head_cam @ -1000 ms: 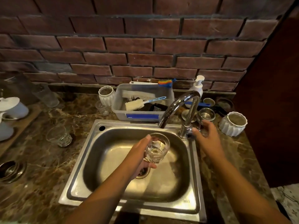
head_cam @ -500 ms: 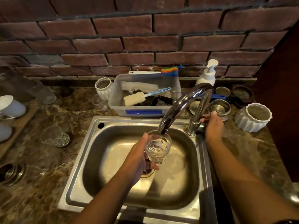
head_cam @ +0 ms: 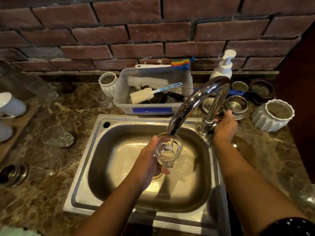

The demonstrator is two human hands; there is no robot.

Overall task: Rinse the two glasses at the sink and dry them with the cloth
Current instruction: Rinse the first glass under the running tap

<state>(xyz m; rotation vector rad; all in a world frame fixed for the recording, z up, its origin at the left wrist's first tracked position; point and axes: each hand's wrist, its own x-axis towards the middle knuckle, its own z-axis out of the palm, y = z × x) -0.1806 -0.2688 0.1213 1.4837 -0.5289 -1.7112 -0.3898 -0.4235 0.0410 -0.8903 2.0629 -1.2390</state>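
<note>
Head view: a second ago the left hand (head_cam: 150, 160) held the glass (head_cam: 168, 150) low over the middle of the sink (head_cam: 85, 167), clear of the tap spout (head_cam: 192, 103), while the right hand (head_cam: 225, 126) was only reaching towards the tap's base. Now the glass has come up and back, and its rim sits right under the spout's mouth, nearly touching it. The left hand grips the glass round its side, thumb on the near face and fingers curled behind, keeping it upright and slightly tilted. The right hand has closed on the tap lever beside the tap's base (head_cam: 207, 125). Its fingers are curled over the lever, which is itself mostly hidden.

A pale patch shows inside the glass, but I cannot tell whether that is running water or a reflection. My judgement is that the first rinse is just starting, with glass and tap both in place.

The second glass (head_cam: 57, 136) stands untouched on the worktop (head_cam: 51, 184), left of the sink, so it is still to be rinsed, and no drying has begun. A pale green scrap (head_cam: 15, 232) at the lower left edge may be the cloth, but it is too cut off to be sure
</note>
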